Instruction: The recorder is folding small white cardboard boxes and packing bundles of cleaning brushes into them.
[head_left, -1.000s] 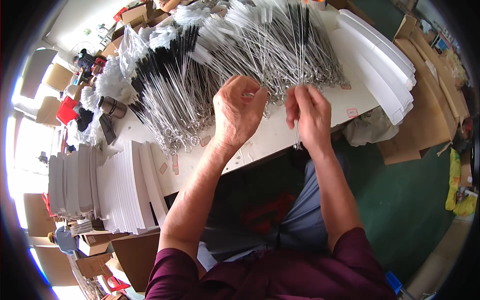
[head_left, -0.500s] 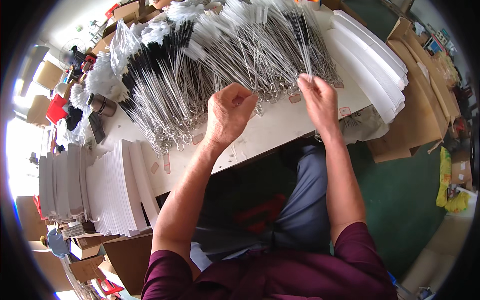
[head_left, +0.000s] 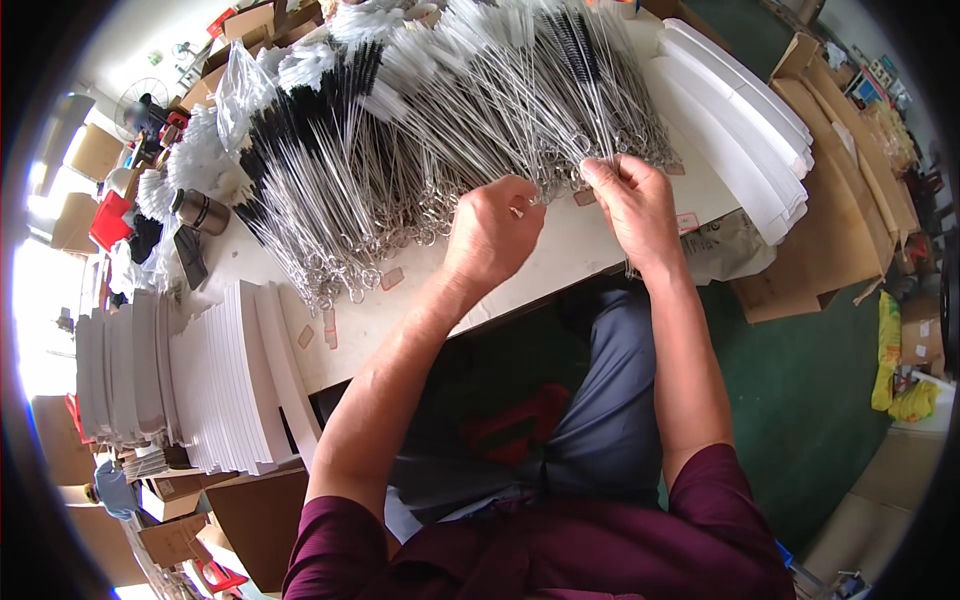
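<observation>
Many thin wire-handled tube brushes (head_left: pixel 330 170) lie in a wide pile across the table, their looped ends toward me. Some bristles are black, others white. My right hand (head_left: pixel 637 210) is closed on a few of the wire brushes at the pile's right part; their shafts run up from the fingers and wire ends show below the palm. My left hand (head_left: pixel 497 232) is curled in a pinch at the pile's front edge, beside the wire loops. What its fingers hold, if anything, is hidden.
White folded card sheets (head_left: pixel 735 120) lie at the table's right, with an open cardboard box (head_left: pixel 840 190) beyond. Stacked white cartons (head_left: pixel 225 385) stand at left. A metal flask (head_left: pixel 202 212) and clear plastic bags (head_left: pixel 243 95) sit at far left. Small reddish tags dot the table (head_left: pixel 430 285).
My left hand has moved right, closer to my right hand. My right hand has shifted slightly left and down, with the brush shafts still in its fingers.
</observation>
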